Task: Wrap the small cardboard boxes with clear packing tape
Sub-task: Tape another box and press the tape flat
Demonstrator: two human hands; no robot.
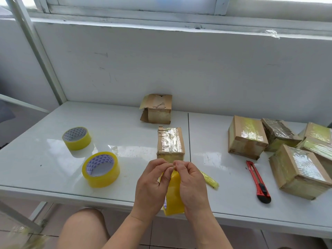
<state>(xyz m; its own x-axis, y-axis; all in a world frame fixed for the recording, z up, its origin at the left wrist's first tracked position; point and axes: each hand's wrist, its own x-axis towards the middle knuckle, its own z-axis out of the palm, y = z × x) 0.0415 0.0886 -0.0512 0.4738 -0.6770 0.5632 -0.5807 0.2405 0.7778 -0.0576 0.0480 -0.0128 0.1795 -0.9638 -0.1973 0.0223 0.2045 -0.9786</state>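
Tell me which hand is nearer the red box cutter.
Right. The right hand is closer to the red box cutter; the left hand is beyond the yellowish tape roll both hold.

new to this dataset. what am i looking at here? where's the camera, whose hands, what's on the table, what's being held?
There is no robot. A person works with bare hands, and the single picture comes from a wide-angle camera on their head, looking forward and down.

The left hand and right hand together hold a roll of yellowish clear tape upright near the table's front edge. The fingertips meet at its top, probably picking at the tape's end.

On the white table lie two spare tape rolls, a partly taped cardboard box just beyond the hands, an open-flapped box behind it, a pile of taped boxes on the right, a red utility knife and a yellowish scrap of crumpled tape.
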